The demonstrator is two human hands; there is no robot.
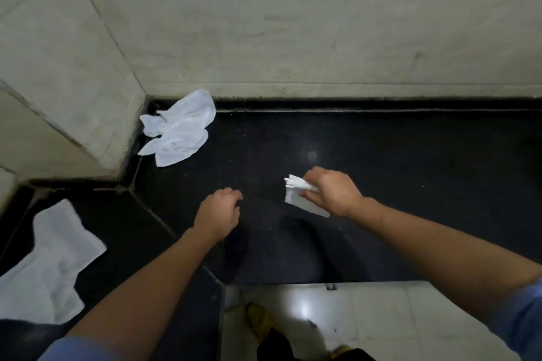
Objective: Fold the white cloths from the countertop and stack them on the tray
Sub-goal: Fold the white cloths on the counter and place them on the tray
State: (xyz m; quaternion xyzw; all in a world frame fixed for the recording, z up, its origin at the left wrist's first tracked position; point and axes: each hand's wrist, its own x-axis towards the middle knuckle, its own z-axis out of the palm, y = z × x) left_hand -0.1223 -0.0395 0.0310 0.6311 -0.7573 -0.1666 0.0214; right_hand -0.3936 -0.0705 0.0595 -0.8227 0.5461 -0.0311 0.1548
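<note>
While your right hand (328,193) pinches 1 folded cloth (296,202) over the countertop (410,184), your left hand (218,214), at its 9 o'clock, hangs loosely curled and empty. 2 look unfolded: crumpled cloth (179,129) at 10 o'clock, flatter cloth (50,261) at 8. No tray shows.

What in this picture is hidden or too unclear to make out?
Head view only:
- The tray is not in the picture at all.
- The small cloth is partly under the right hand, so its folds cannot be counted.
- The left cloth is cut off by the picture's left edge.
- The corner pile is too crumpled to tell one cloth from several.
</note>
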